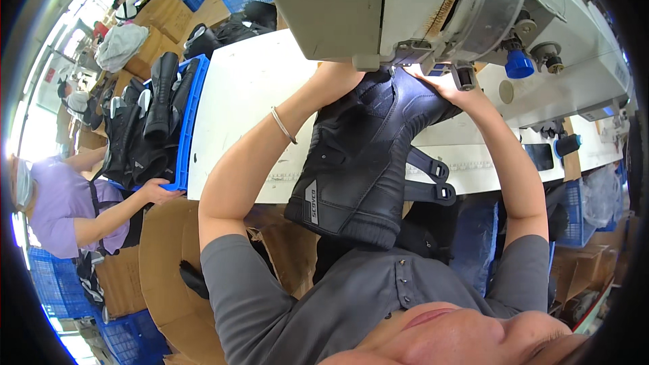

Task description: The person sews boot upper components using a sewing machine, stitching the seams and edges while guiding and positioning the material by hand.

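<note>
A black boot upper [358, 155] lies under the head of a grey industrial sewing machine [331, 10], its wide shaft hanging over the table's near edge toward me. My left hand [341, 80] holds its far left side, the fingers mostly hidden by the machine head and the boot. On the far right side, my right hand [454, 88] grips the boot close to the lit needle area. The needle itself is hidden. Two black straps with plastic buckles [441, 192] stick out from the boot's right side onto the white table [236, 108].
Left of the table, a person in a purple shirt [61, 206] holds a blue crate [195, 122] filled with black boots. A cardboard box [165, 250] stands by my left elbow. A phone [539, 156] and a black thread spool [568, 144] lie at the right.
</note>
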A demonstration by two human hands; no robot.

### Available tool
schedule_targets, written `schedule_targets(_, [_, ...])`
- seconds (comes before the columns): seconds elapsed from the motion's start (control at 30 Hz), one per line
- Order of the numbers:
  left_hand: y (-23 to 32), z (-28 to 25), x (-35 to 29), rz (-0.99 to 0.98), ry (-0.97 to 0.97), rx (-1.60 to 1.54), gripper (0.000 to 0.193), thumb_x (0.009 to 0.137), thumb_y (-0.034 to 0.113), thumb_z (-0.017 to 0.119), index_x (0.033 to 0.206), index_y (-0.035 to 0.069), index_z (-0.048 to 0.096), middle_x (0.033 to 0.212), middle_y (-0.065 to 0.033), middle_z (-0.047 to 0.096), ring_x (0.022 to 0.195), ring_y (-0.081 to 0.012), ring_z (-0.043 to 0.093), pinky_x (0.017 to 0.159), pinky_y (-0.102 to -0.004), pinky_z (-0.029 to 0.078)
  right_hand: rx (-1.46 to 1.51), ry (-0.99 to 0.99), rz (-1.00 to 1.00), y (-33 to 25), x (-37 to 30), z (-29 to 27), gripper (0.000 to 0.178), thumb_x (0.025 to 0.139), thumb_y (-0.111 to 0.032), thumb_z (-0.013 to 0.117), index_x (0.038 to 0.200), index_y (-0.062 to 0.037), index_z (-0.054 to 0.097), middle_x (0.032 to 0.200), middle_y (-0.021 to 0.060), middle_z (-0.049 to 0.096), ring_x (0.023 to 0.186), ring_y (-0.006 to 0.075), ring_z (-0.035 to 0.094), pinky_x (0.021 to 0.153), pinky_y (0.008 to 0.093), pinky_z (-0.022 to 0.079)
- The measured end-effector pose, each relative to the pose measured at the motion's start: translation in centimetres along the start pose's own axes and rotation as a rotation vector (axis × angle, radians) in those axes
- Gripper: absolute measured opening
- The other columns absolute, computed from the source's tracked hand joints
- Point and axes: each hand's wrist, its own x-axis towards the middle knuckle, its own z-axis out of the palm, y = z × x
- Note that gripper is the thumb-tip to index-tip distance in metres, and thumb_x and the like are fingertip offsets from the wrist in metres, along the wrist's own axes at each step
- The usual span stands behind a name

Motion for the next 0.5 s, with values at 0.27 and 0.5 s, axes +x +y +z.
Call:
schedule_targets(0.27, [-0.6,0.6,-0.2,0.045,0.018,-0.031,0.025,0.085,0.006,0.065,0.108,-0.002,0.063,0.102,-0.0165,0.067,0.097,-0.0289,0.063,0.084,-0.0361,0.049,-0.029,-0.047,-0.05,1.9,-0.4,1.2,0.043,0.075,-0.043,0.077,0.071,-0.0022,0.063,0.064,0.0168,0.062,0.058,0.036,0.06,0.054,0.0392,0.045])
schedule_targets(0.5, [0.5,0.6,-0.8,-0.107,-0.083,-0.13,0.023,0.086,0.007,0.064,0.105,-0.006,0.062,0.102,-0.0193,0.067,0.096,-0.03,0.063,0.086,-0.0373,0.048,0.027,-0.063,0.015,-1.7,0.4,-0.4,0.049,0.077,-0.047,0.076,0.072,-0.0011,0.059,0.063,0.0172,0.06,0.056,0.0374,0.054,0.054,0.0394,0.043])
